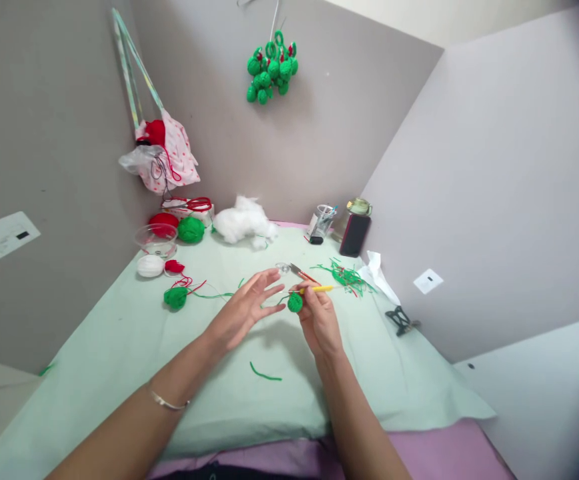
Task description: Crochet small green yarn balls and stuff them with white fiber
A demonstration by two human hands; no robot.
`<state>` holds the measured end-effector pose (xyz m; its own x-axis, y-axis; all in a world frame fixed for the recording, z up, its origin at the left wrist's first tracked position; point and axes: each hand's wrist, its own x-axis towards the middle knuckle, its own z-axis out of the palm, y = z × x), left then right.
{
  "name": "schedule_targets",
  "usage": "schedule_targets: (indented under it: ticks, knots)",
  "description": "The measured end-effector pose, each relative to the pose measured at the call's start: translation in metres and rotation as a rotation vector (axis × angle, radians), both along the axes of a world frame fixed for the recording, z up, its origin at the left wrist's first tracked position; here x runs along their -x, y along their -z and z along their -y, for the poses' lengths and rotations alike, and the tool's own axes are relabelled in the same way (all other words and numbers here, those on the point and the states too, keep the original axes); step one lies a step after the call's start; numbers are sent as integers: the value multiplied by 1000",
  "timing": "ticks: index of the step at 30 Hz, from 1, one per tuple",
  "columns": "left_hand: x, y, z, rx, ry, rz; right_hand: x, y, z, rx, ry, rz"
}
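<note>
My right hand is closed around a crochet hook with a yellow handle. A small green crocheted ball is held at the fingertips of that same hand. Just to its left, my left hand is spread with its fingers apart, and nothing shows in its grasp. A green strand runs from the left across the table toward my left hand, leading from a small green yarn ball. Whether the strand touches the left fingers is too fine to make out.
White stuffing, green yarn, red scissors and a clear bowl sit at the back. Green scraps, a phone and a black clip lie right. Crocheted green pieces hang on the wall.
</note>
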<state>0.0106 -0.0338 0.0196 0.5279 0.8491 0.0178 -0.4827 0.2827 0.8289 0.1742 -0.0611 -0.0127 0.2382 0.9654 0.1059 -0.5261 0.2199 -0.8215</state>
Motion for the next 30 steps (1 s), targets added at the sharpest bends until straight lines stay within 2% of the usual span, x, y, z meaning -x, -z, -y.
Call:
schedule_targets:
  ticks: [2, 4, 5, 7, 9, 10, 14, 20, 24, 30]
  knots:
    - [-10, -1, -7, 61, -104, 98, 4, -2, 2, -7, -13, 21]
    - [-14, 1, -17, -9, -201, 122, 5, -3, 3, -9, -25, 31]
    - [-15, 3, -22, -122, -257, 68, 5, -3, 3, -7, -28, 29]
    - [-13, 11, -27, -448, -346, -162, 4, -3, 2, -1, -25, 15]
    - [-9, 20, -27, -711, -321, -371, 1, -1, 1, 6, -15, -7]
    - [-7, 24, -25, -742, -299, -426, 1, 0, 0, 10, -10, -16]
    - [-7, 29, -12, -574, -210, -427, 1, 5, -4, 22, -4, -25]
    - [-16, 32, -5, -222, -90, -184, 6, 10, -6, 52, -24, 8]
    - [-13, 34, -6, -178, -78, -142, 7, 10, -6, 58, -37, 30]
    - [-7, 27, -3, -114, -32, -96, 6, 11, -4, 52, -60, 42]
